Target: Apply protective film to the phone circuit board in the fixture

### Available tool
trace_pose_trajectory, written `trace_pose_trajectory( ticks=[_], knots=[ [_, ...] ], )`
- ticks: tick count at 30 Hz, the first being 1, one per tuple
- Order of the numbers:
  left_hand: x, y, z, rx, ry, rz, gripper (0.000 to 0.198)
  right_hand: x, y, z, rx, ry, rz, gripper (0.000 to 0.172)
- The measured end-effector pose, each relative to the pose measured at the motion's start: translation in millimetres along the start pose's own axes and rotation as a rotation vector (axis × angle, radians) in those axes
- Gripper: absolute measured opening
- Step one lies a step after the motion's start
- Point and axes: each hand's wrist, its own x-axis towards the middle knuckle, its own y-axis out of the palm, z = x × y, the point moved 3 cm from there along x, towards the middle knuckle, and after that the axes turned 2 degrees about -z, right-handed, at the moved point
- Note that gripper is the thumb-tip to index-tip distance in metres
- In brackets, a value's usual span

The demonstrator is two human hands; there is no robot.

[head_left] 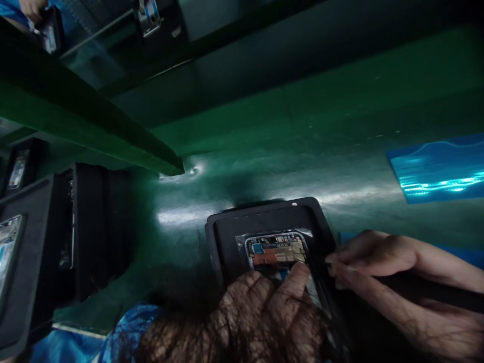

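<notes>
An opened phone (276, 249) with its circuit board showing lies in a black tray (264, 217) on the green bench. My left hand (260, 312) rests on the phone's lower half, its thumb pressing near the board's right edge. Strands of dark hair hang in front of this hand. My right hand (381, 272) comes in from the right and pinches a thin dark tool (434, 292), with the fingertips at the tray's right rim beside the phone.
A stack of black trays (34, 252) with phones stands at the left. A green rail (94, 136) runs diagonally above it. A blue film sheet (438, 169) lies at the right. Another person's hand (32, 7) shows at the top left.
</notes>
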Motion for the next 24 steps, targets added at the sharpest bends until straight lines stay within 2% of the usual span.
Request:
trace_pose_trajectory(
  ticks=[2, 4, 7, 9, 12, 15, 19, 22, 24],
  knots=[
    [6, -7.1, 4, -0.029, 0.085, 0.020, 0.013, 0, -1, -4, 0.140, 0.030, 0.013, 0.028],
    [11, -12.5, 11, -0.124, 0.084, -0.022, 0.013, 0, -2, -8, 0.299, 0.070, 0.043, 0.026],
    [12, -11.3, 23, -0.303, -0.101, -0.040, 0.017, -2, 2, -12, 0.491, 0.189, 0.123, 0.025],
    [10, -7.5, 27, -0.396, -0.163, -0.025, 0.023, -4, 7, -14, 0.567, 0.280, 0.167, 0.026],
    [6, -5.5, 29, -0.496, -0.159, -0.043, 0.023, -6, 11, -13, 0.595, 0.317, 0.194, 0.028],
    [5, -5.5, 30, -0.624, -0.143, -0.028, 0.022, -8, 14, -13, 0.592, 0.292, 0.206, 0.028],
    [7, -4.9, 31, -0.757, -0.190, 0.001, 0.016, -9, 14, -13, 0.576, 0.265, 0.209, 0.028],
    [9, -6.5, 31, -0.773, -0.230, 0.006, 0.013, -8, 10, -15, 0.547, 0.232, 0.190, 0.028],
    [10, -9.4, 28, -0.654, -0.190, 0.022, 0.013, -6, 3, -17, 0.518, 0.199, 0.134, 0.027]
  ],
)
